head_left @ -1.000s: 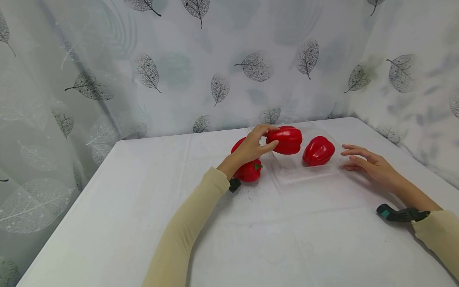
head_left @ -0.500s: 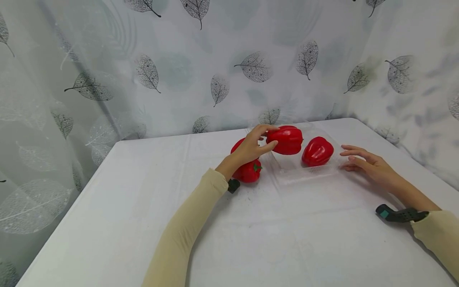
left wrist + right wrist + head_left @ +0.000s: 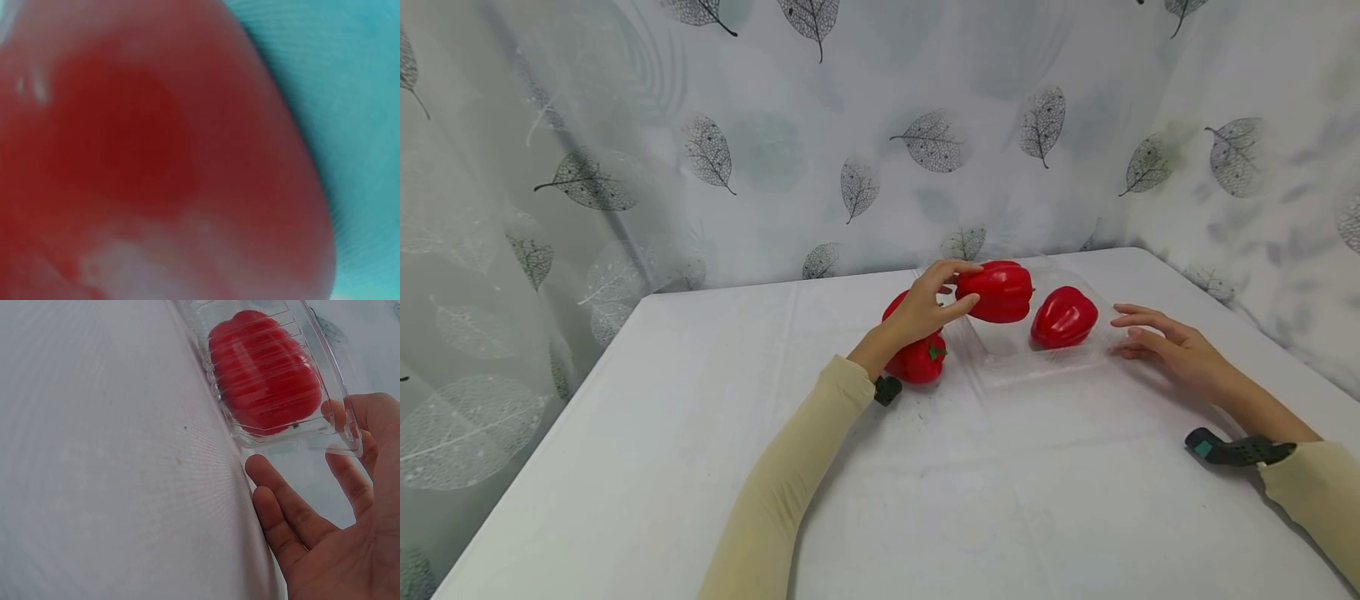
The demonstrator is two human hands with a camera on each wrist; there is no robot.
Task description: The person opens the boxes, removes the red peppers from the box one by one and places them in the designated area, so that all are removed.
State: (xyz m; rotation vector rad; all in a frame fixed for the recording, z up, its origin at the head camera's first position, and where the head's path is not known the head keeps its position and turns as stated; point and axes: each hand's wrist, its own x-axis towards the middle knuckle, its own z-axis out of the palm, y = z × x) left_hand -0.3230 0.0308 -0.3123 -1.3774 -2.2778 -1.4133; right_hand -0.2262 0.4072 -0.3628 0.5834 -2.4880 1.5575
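A red bell pepper (image 3: pixel 1000 292) is gripped from its left by my left hand (image 3: pixel 925 307), thumb in front, at the left part of a clear plastic container (image 3: pixel 1030 360). I cannot tell whether it rests on the container floor. Inside the container, to the right, lies another red bell pepper (image 3: pixel 265 372). Beside the container's right end is my right hand (image 3: pixel 337 544), its fingers loosely bent and a fingertip at the clear rim; it holds nothing. Under my left forearm, a bell pepper with a green stem (image 3: pixel 917 360) sits on the table.
Behind my left wrist, one more red bell pepper (image 3: pixel 895 302) is partly hidden. A blurred red pepper surface (image 3: pixel 156 137) fills much of the left wrist view. The white-covered table (image 3: pixel 1000 492) meets a leaf-patterned curtain (image 3: pixel 760 167) at the back.
Almost nothing differs. My left hand and its bell pepper shift only slightly, and my right hand stays beside the container.
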